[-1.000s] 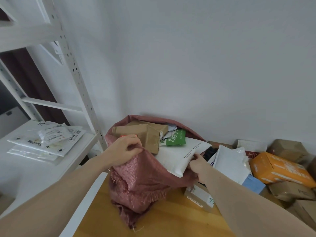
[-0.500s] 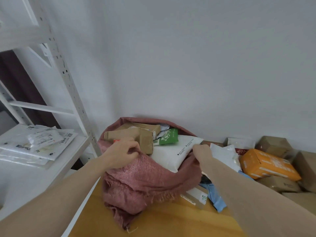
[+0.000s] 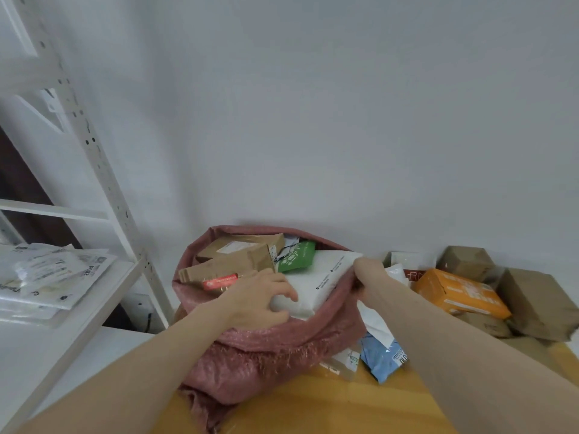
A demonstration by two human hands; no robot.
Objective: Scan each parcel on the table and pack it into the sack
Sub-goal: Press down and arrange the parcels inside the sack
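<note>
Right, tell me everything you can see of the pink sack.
The pink sack is a coarse woven bag with a frayed, rolled-down rim, standing open on the yellow table by the wall. It is crammed to the mouth: brown boxes, a green pouch and a white mailer show on top. The left hand presses on the mailer at the near rim; the right hand holds the right rim.

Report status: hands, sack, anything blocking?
Left hand presses white mailer down into pink sack. Right hand grips sack's right rim. Sack nearly full; orange box and brown parcels wait on table.
</note>
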